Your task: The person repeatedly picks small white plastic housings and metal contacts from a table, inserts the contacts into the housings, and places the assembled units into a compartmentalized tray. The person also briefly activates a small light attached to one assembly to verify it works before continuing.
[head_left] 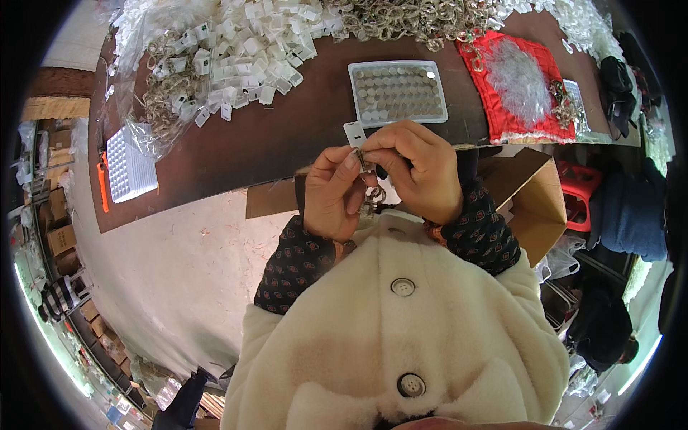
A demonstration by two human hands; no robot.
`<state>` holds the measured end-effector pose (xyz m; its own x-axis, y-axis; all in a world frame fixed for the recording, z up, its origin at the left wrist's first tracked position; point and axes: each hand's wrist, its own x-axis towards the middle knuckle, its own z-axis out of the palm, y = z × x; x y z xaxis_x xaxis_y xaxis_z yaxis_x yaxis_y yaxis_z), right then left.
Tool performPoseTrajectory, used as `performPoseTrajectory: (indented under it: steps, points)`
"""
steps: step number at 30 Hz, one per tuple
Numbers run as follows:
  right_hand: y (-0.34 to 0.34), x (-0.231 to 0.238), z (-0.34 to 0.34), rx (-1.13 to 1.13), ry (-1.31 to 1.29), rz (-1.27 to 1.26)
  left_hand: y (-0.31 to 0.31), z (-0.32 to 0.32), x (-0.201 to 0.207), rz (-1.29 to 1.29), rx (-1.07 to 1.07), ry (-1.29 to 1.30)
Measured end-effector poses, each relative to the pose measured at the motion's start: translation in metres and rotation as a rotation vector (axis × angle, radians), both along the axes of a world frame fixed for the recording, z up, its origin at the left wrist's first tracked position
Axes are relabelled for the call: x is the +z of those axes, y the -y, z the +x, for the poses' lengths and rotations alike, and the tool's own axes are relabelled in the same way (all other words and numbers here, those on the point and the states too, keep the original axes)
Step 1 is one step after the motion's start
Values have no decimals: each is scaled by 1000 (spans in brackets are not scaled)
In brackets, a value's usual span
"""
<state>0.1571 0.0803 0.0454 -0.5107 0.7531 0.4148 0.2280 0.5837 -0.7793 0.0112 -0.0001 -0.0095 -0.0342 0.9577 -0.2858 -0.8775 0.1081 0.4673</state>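
Both hands meet in front of my chest, just off the table's near edge, with their fingertips almost touching. My left hand [334, 192] pinches a greyish-gold metal ring trinket [373, 200], whose rings dangle below the fingers. My right hand [424, 170] is closed, thumb and forefinger pressed together at the lower end of a small white plastic tag [353, 133]. The tag sticks up above the fingertips and has a dark slot. Exactly how tag and metal join is hidden by the fingers.
On the brown table [287, 140] lie a heap of white tags [261, 46], a pile of metal rings [416, 16], a tray of round silvery pieces [399, 93], a red cloth [494, 107] with clear filaments, and orange-handled pliers [102, 183]. A cardboard box [534, 197] stands right.
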Motion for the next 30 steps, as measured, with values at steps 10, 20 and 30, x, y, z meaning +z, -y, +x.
performPoseTrajectory:
  steps: [10, 20, 30]
  points:
    - [12, 6, 6, -26, -123, -52, 3, 7, 5, 3, 9, 33]
    - [10, 2, 9, 128, -435, -641, 3, 13, 12, -11, -127, 85]
    - [11, -3, 6, 175, -356, -55, 4, 14, 27, -11, -179, 137]
